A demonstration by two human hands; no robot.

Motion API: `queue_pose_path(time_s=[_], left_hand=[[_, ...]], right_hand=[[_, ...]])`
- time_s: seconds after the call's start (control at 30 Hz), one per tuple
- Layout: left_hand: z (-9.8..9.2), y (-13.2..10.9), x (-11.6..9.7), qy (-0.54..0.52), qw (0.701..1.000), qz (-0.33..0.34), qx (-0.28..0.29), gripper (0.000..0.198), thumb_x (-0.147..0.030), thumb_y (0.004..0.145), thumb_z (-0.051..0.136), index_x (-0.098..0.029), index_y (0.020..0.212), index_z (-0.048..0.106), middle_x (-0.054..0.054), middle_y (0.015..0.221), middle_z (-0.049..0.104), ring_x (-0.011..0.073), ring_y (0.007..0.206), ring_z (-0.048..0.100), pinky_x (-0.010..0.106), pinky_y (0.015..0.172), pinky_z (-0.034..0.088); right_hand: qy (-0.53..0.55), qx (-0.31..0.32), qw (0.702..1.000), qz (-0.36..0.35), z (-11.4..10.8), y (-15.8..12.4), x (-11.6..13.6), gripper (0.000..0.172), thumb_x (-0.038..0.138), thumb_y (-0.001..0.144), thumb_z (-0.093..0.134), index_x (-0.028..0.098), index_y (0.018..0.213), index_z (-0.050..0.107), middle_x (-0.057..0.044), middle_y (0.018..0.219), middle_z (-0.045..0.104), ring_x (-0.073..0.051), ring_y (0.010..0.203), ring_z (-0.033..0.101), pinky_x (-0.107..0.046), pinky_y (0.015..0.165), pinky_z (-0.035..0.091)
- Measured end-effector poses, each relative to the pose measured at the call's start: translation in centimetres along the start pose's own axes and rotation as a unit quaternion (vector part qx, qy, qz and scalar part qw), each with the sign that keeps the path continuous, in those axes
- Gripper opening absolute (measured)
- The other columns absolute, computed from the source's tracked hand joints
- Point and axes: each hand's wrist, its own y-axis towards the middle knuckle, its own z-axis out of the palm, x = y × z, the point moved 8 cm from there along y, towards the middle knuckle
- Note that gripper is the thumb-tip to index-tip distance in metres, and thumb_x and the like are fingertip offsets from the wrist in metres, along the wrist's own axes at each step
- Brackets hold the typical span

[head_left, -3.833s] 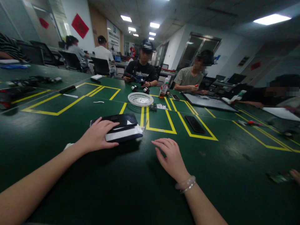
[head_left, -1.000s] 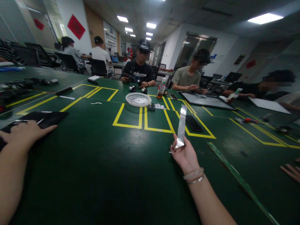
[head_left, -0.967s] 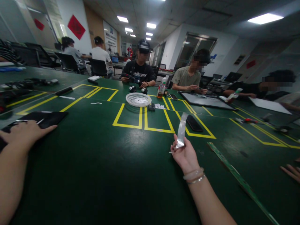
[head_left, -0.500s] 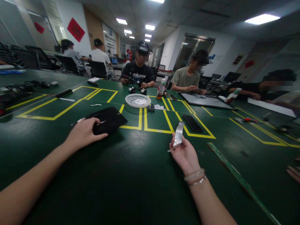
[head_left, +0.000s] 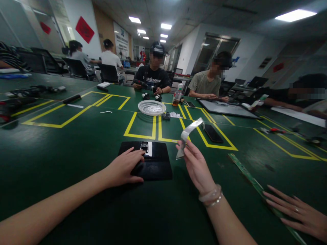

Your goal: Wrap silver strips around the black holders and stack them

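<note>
A black plate (head_left: 155, 170) with a small square recess and a glossy patch near its top edge lies on the green table before me. My left hand (head_left: 127, 167) rests on its left part, fingers spread, fingertips near the recess. Just right of the plate, my right hand (head_left: 192, 160) pinches a bent, shiny silver foil strip (head_left: 191, 127) between thumb and fingers. The strip's upper end curls to the right, above the table.
Another person's hand (head_left: 296, 212) lies by a long green circuit strip (head_left: 247, 177) at the right. A black phone (head_left: 213, 133), a white round basket (head_left: 152, 108) and a bottle (head_left: 176, 97) stand or lie further off. Yellow tape (head_left: 222, 147) marks the table (head_left: 76, 163). Co-workers sit across.
My left hand has brought the black plate from the left to the middle, where it lies flat. My right hand has turned, tilting the foil strip. Another person's hand has come in from the right.
</note>
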Motion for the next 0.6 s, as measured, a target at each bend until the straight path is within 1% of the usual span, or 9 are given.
queue_pose_path(time_s=[0.07,0.1,0.13,0.2,0.27,0.3,0.37,0.47,0.6], left_hand=[[-0.5,-0.1,-0.6,0.033,0.999,0.036,-0.022,0.070,-0.040,0.071,0.094,-0.017,0.125,0.054,0.014,0.146,0.039,0.0337,0.134,0.038,0.055,0.116,0.028],[-0.9,-0.3,-1.2,0.046,0.996,0.063,-0.042,0.069,-0.041,0.074,0.092,-0.017,0.126,0.055,0.014,0.145,0.040,0.0338,0.133,0.039,0.054,0.116,0.028],[-1.5,-0.5,-2.0,0.056,0.992,0.095,-0.067,0.063,-0.042,0.078,0.088,-0.017,0.125,0.056,0.013,0.143,0.043,0.0332,0.131,0.042,0.052,0.116,0.028],[-2.6,-1.2,-3.7,0.064,0.977,0.160,-0.123,0.042,-0.040,0.091,0.076,-0.016,0.121,0.060,0.011,0.134,0.052,0.0300,0.123,0.050,0.047,0.113,0.032],[-3.4,-1.8,-4.8,0.072,0.966,0.194,-0.158,0.027,-0.033,0.099,0.064,-0.014,0.118,0.062,0.010,0.127,0.058,0.0269,0.115,0.055,0.042,0.107,0.039],[-3.5,-1.9,-5.0,0.077,0.964,0.195,-0.160,0.023,-0.029,0.100,0.061,-0.014,0.117,0.063,0.009,0.125,0.059,0.0261,0.113,0.056,0.040,0.102,0.042],[-3.0,-1.6,-4.8,0.087,0.971,0.177,-0.136,0.020,-0.025,0.097,0.063,-0.013,0.113,0.065,0.008,0.125,0.059,0.0257,0.111,0.057,0.038,0.094,0.046],[-1.2,-1.0,-3.8,0.090,0.983,0.143,-0.071,0.024,-0.027,0.089,0.073,-0.014,0.108,0.067,0.007,0.119,0.063,0.0250,0.103,0.060,0.036,0.085,0.048],[0.3,-0.8,-3.0,0.088,0.988,0.121,-0.031,0.026,-0.028,0.087,0.076,-0.013,0.107,0.068,0.007,0.107,0.067,0.0239,0.091,0.063,0.035,0.078,0.047]], right_hand=[[-0.120,0.056,0.990,-0.041,1.0,-0.3,0.5,0.033,0.033,0.090,0.063,0.031,0.124,0.065,-0.004,0.129,0.067,-0.022,0.119,0.062,-0.048,0.110,0.042],[-0.195,0.093,0.974,-0.068,1.8,-0.6,0.8,0.031,0.032,0.093,0.059,0.030,0.124,0.065,-0.005,0.131,0.065,-0.023,0.122,0.060,-0.049,0.110,0.042],[-0.275,0.135,0.947,-0.099,2.7,-1.1,1.1,0.031,0.029,0.095,0.055,0.031,0.125,0.065,-0.006,0.132,0.064,-0.023,0.124,0.058,-0.051,0.110,0.040],[-0.427,0.218,0.863,-0.159,4.6,-2.3,1.1,0.038,0.019,0.097,0.047,0.032,0.128,0.063,-0.006,0.135,0.061,-0.022,0.127,0.054,-0.053,0.113,0.034],[-0.542,0.284,0.770,-0.181,5.8,-3.5,0.2,0.049,0.008,0.093,0.044,0.035,0.131,0.060,-0.005,0.135,0.061,-0.021,0.126,0.054,-0.055,0.115,0.030],[-0.580,0.308,0.732,-0.181,6.2,-4.0,-0.4,0.052,0.005,0.091,0.045,0.035,0.131,0.060,-0.005,0.133,0.061,-0.020,0.124,0.055,-0.054,0.115,0.030],[-0.626,0.331,0.683,-0.177,6.6,-4.7,-1.2,0.053,0.003,0.089,0.046,0.034,0.129,0.062,-0.006,0.132,0.061,-0.020,0.124,0.055,-0.053,0.115,0.030],[-0.655,0.327,0.656,-0.183,6.8,-5.1,-1.4,0.052,0.004,0.088,0.048,0.034,0.128,0.062,-0.005,0.134,0.059,-0.021,0.129,0.050,-0.054,0.116,0.027],[-0.663,0.318,0.651,-0.186,7.0,-5.2,-1.3,0.051,0.007,0.089,0.049,0.035,0.131,0.060,-0.005,0.136,0.057,-0.024,0.136,0.044,-0.055,0.118,0.024]])
